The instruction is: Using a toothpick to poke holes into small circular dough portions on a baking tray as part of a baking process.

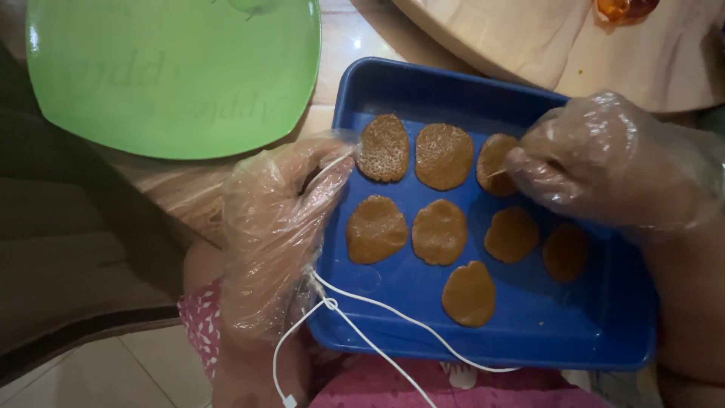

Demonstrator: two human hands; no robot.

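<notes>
A blue tray (604,332) fills the middle of the frame, its long side running left to right. Eight brown cookies (439,231) lie flat inside, with bare room at the lower right. The left hand (276,227) grips the tray's left edge. The right hand (596,162) pinches a thin stick (497,173) touching the upper right cookie (495,162). A green plate (174,75) sits upper left.

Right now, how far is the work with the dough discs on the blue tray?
One disc in the blue tray already looks dotted with holes. The right hand holds a thin stick against another disc; the left hand steadies the tray. The smooth discs seem left.
</notes>
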